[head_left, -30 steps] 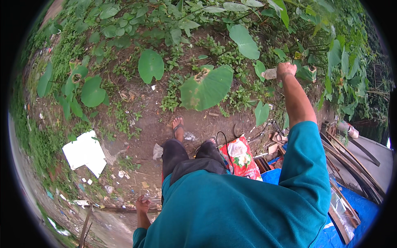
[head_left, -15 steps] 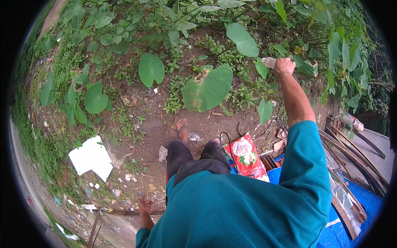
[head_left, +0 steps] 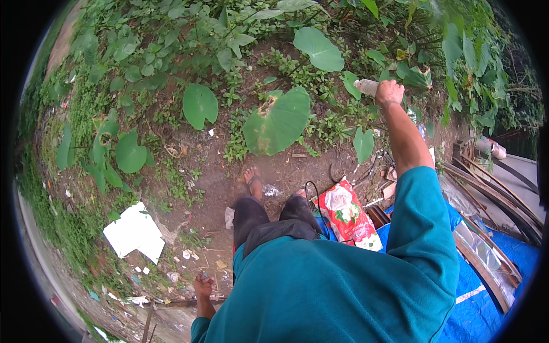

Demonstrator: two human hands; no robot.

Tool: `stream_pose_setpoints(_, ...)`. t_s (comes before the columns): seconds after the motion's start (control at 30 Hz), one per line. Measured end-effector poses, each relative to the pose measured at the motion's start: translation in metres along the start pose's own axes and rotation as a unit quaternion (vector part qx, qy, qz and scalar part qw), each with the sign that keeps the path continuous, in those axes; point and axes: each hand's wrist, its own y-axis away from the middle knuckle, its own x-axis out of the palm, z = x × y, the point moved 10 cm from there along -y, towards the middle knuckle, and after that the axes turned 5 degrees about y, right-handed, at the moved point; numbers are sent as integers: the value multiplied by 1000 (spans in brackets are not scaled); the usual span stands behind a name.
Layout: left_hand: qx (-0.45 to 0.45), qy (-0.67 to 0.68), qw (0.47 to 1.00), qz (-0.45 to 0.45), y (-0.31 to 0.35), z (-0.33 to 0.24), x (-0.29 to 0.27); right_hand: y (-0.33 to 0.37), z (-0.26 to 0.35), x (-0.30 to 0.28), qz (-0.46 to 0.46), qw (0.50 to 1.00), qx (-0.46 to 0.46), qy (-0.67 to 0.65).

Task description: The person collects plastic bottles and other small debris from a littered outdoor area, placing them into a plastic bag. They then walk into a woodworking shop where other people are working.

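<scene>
My right hand (head_left: 390, 94) is stretched out ahead to the right, closed round a translucent plastic bottle (head_left: 366, 87). The bottle lies nearly level, its narrow end pointing left over the plants. Just beyond that end hangs a green heart-shaped leaf (head_left: 350, 84). Low on the left, by my side, my left hand (head_left: 203, 286) is closed with the fingertips pinched together. A tiny bluish thing shows at those fingertips, too small to name. A large leaf (head_left: 279, 123) with a brown, torn patch spreads in front of my feet.
A red and white printed sack (head_left: 346, 214) lies right of my legs, beside a black cord loop. Blue tarpaulin (head_left: 474, 317), wooden strips (head_left: 489, 200) and clear plastic sheeting fill the right. White board pieces (head_left: 134, 233) and scattered litter lie on the left.
The view has shifted slightly, so the ground and plants sit a little differently. My right hand still holds the bottle out, tilted much as before. My left hand stays low.
</scene>
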Motion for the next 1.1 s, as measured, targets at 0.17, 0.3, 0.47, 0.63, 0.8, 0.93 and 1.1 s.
stream_pose_setpoints(0.17, 67, -93, 993, 42, -2, -31, 15, 4, -4, 10, -26, 997, -47, 46)
stream_pose_setpoints(0.3, 111, -274, 954, 60, 7, -58, 34, 1, -21, 46, 163, 981, -37, -95)
stream_pose_setpoints(0.47, 157, -422, 892, 33, 22, -93, 61, 31, -31, 96, 398, 814, 101, -411)
stream_pose_setpoints(0.63, 94, -374, 922, 14, 14, -106, 67, 66, -24, 132, 442, 708, 154, -528)
stream_pose_setpoints(0.8, 124, -393, 905, 100, 6, -145, 134, 81, -12, 132, 257, 861, 76, -431)
stream_pose_setpoints(0.93, 164, -516, 834, 109, 20, -204, 214, 148, -1, 156, 205, 743, 219, -599)
stream_pose_setpoints(1.1, 225, -618, 742, 132, 60, -254, 332, 261, -8, 244, 217, 671, 242, -666)
